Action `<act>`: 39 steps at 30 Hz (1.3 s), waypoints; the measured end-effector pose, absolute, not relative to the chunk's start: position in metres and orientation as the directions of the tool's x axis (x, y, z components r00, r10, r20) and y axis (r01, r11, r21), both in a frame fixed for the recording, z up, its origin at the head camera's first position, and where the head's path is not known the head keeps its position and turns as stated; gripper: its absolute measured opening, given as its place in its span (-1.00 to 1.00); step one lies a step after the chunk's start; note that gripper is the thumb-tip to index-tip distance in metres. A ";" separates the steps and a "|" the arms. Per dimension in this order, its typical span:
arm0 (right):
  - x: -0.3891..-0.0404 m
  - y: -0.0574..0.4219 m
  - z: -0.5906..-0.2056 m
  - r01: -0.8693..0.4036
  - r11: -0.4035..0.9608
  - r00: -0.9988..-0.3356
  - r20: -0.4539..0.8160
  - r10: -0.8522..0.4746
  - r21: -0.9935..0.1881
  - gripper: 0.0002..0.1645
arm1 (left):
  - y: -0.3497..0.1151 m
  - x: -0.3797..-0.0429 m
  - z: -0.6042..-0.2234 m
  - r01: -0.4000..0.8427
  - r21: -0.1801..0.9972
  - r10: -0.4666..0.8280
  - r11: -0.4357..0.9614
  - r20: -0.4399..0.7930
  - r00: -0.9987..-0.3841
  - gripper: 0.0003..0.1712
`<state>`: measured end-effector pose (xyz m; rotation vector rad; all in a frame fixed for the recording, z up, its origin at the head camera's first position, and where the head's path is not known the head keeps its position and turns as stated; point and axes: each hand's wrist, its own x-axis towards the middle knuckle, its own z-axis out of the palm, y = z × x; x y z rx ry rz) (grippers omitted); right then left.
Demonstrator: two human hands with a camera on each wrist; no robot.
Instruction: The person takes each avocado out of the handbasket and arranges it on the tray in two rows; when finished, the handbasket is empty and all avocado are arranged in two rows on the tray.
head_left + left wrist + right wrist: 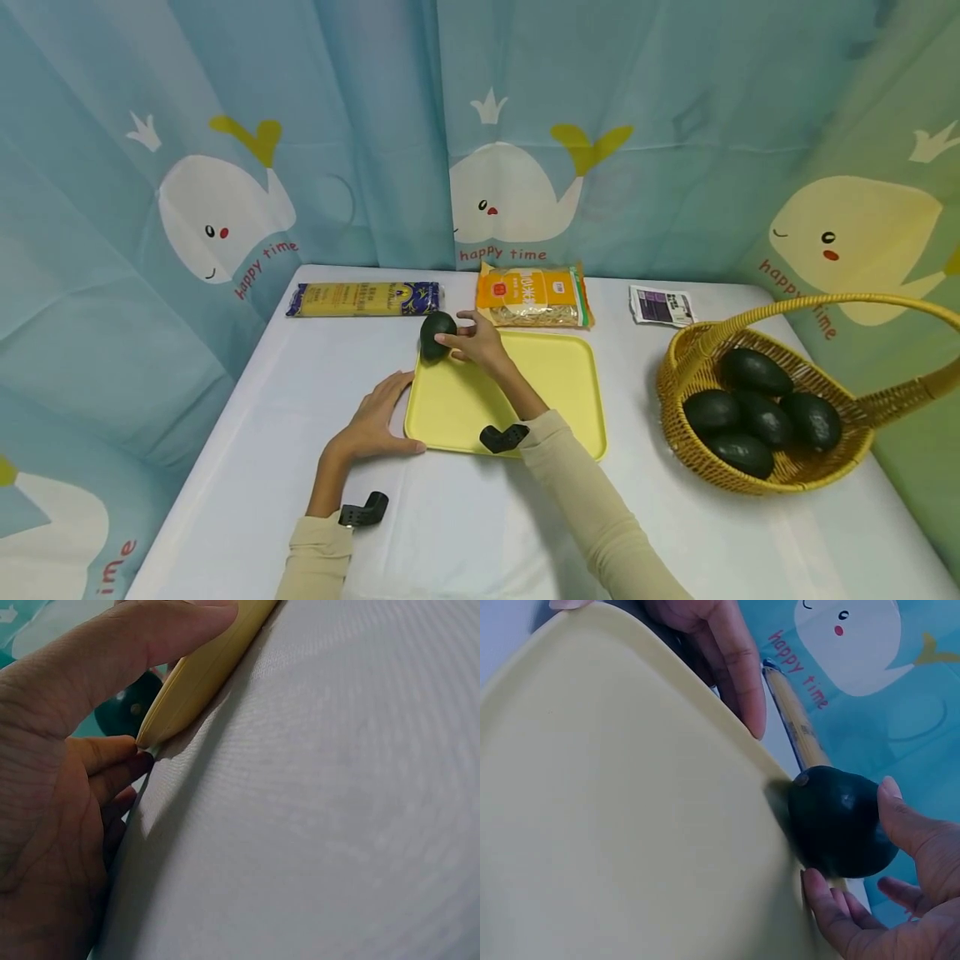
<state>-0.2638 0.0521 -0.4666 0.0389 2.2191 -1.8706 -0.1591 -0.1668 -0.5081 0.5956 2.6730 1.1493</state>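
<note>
At the back left corner of the yellow tray, my right hand holds a dark green avocado between thumb and fingers. In the right wrist view the thumb presses one side of the avocado and the fingertips touch its lower side. My left hand spans the tray's front left corner, its fairly straight fingers along the left edge and its thumb at the front edge. The left wrist view shows that thumb against the tray's rim.
A woven basket with a tall handle holds several avocados on the right. Behind the tray lie a long noodle pack and an orange-labelled food bag. A small white-and-purple packet lies back right. Curtains border the table.
</note>
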 end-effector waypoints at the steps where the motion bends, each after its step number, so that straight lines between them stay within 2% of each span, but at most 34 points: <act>1: -0.264 0.052 -0.466 0.171 0.180 -0.971 -0.197 -0.134 -0.969 -0.12 | -0.167 -0.159 -0.508 0.293 0.726 0.425 0.623 0.002 -0.905 0.35; 13: -0.263 0.057 -0.461 0.186 0.142 -0.968 -0.206 -0.144 -0.972 -0.21 | -0.166 -0.158 -0.507 0.285 0.728 0.417 0.623 -0.001 -0.909 0.35; 25: -0.259 0.077 -0.429 0.194 0.146 -0.958 -0.220 -0.187 -0.970 -0.32 | -0.166 -0.157 -0.508 0.282 0.723 0.415 0.630 -0.006 -0.910 0.35; 39: -0.244 0.107 -0.371 0.064 0.160 -0.967 -0.101 -0.235 -0.985 -0.46 | -0.165 -0.157 -0.506 0.286 0.726 0.412 0.626 0.004 -0.911 0.34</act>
